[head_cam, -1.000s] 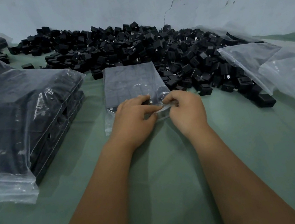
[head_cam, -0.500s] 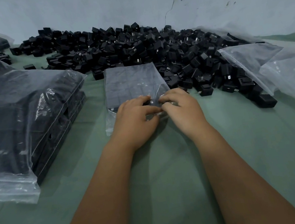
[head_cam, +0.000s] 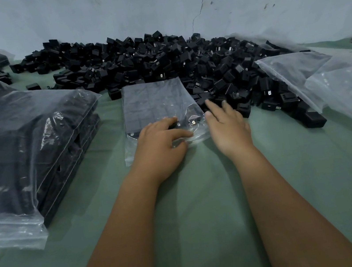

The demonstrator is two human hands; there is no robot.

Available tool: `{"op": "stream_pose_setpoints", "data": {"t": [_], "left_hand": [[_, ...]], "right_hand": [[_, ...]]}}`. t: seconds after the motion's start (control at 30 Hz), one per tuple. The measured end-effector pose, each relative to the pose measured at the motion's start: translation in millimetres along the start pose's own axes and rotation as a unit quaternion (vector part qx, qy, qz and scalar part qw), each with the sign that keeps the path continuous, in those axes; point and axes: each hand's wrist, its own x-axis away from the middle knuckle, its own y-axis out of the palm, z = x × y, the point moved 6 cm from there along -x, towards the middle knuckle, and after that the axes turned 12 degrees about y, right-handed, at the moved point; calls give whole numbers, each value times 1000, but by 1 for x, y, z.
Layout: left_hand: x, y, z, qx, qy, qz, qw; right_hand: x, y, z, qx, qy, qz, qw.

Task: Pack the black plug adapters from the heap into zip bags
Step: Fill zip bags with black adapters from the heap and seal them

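Both hands at zip bag [head_cam: 156, 104] edge: left hand [head_cam: 160, 145] on, right hand [head_cam: 226, 122] off.

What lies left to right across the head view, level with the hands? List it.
Stack of filled bags → zip bag being packed → left hand → right hand → empty clear bags.

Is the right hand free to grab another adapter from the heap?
Probably yes: the right hand is open, holds nothing, and its fingers already lie at the near edge of the heap, with nothing between.
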Motion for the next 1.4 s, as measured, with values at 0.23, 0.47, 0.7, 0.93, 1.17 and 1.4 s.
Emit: {"op": "stream_pose_setpoints", "data": {"t": [0.23,0.47,0.7,0.93,1.17,1.4], "left_hand": [[0,0,-1,-2,-2,-6,1000],[1,0,-1,-1,-5,-9,1000],[1,0,-1,1,-6,-10,1000],[1,0,-2,7,-5,-5,1000],[0,-1,-1,14,-6,1,1000],[0,-1,0,12,-4,-1,1000]], "right_hand": [[4,-27,8,-173,26,152,973],[2,-19,9,-65,-8,120,991],[-5,-15,14,32,49,69,996],[1,-28,10,-45,10,164,985],[-2,-7,8,79,4,28,996],[7,-24,5,-55,-12,129,990]]}}
